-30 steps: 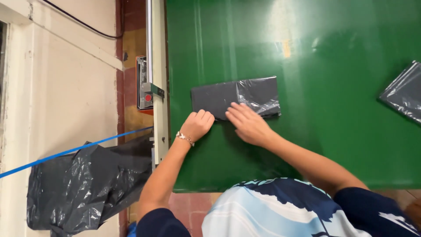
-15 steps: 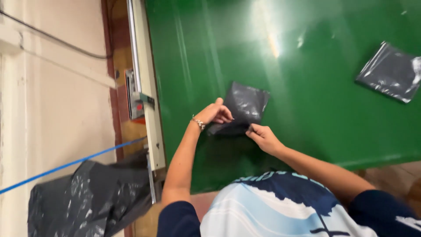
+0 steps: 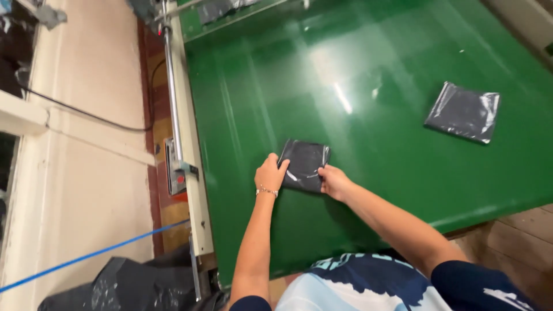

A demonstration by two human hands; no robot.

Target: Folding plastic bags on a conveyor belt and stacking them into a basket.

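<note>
Package folded down to a compact square, both hands on it.
Left hand (image 3: 271,174) and right hand (image 3: 334,181) gripped opposite edges of the dark plastic package (image 3: 303,165), previously flat and wider, mid green table (image 3: 368,92); second package (image 3: 464,112) lay well apart.

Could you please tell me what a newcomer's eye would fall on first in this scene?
First, the broad glossy green belt surface that fills most of the view. Near its middle, the left hand and right hand grip a small folded black plastic packet from either side. A second, flat black plastic packet lies alone at the far right, and a crumpled black plastic bag sits on the floor at lower left.
</note>
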